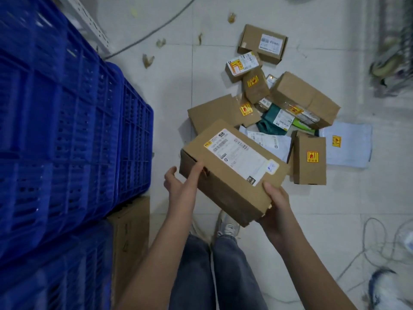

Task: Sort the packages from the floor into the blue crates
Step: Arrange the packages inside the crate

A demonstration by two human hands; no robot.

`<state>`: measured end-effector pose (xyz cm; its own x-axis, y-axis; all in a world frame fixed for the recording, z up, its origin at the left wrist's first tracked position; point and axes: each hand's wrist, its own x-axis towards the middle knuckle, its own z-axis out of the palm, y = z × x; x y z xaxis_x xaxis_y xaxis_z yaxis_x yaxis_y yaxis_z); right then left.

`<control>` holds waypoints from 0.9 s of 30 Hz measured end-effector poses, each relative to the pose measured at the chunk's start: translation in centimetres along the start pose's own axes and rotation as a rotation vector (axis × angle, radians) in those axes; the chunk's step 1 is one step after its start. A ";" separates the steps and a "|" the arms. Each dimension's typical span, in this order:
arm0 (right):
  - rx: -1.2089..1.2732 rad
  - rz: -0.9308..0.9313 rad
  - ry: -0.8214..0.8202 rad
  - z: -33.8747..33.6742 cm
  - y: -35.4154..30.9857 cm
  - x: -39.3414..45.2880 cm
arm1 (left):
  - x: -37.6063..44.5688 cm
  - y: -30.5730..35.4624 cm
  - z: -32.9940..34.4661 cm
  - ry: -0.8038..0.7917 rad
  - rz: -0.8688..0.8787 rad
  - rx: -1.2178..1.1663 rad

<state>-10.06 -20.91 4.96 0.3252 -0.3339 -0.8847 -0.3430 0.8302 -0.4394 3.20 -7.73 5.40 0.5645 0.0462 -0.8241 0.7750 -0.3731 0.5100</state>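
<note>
Hands, left hand (182, 179) and right hand (276, 199), are clamping opposite ends of the cardboard box (232, 171), label upward for reading, near the blue crates (67, 130) at left.

Grey cable (154, 30) crosses the tiled floor (169, 121) (leaf scraps (148, 60) nearby).

I'm standing on a pale tiled floor (169, 104), and the heap of packages (279, 113) sits right on it ahead of me. Taking that heap as my mark: the stacked blue crates (73, 130) stand well to its left, with a plain cardboard carton (130, 238) tucked against their near side. Beyond the heap, dry leaf scraps (148, 60) and a grey cable (154, 30) lie scattered. Nearer me and right of the heap, loose white wires (371, 242) curl across the tiles.
</note>
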 end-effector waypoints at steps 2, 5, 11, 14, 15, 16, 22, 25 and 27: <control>0.057 -0.104 0.060 2.5 0.5 -1.4 | -2.0 0.1 0.1 -0.095 -0.010 -0.112; 0.092 -0.234 0.052 5.7 0.2 -3.7 | -5.1 1.2 -0.5 -0.241 0.109 -0.276; -0.104 -0.395 -0.103 9.7 -7.1 -8.5 | -8.1 8.1 -5.5 -0.174 0.247 -0.488; -0.141 -0.553 -0.237 13.1 -13.9 -12.6 | -11.0 12.6 -7.8 -0.194 0.387 -0.554; -0.204 -0.606 -0.320 14.9 -16.2 -14.3 | -12.3 14.1 -8.6 -0.208 0.429 -0.579; -0.294 -0.647 -0.385 16.7 -18.3 -15.9 | -13.4 15.5 -9.4 -0.226 0.471 -0.598; -0.922 -0.898 -0.513 30.0 -23.3 -23.0 | -16.4 22.1 -19.6 -0.131 0.508 -0.732; -1.096 -0.795 -0.821 36.8 -21.5 -25.3 | -16.0 23.0 -26.7 -0.057 0.409 -0.743; -1.187 -0.749 -0.908 40.7 -19.2 -24.6 | -14.5 22.6 -30.8 -0.026 0.347 -0.708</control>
<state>24.36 -10.47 41.52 0.9398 0.2285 -0.2542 -0.1803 -0.3004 -0.9366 21.24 11.71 36.49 0.8073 0.0106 -0.5900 0.5570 0.3169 0.7677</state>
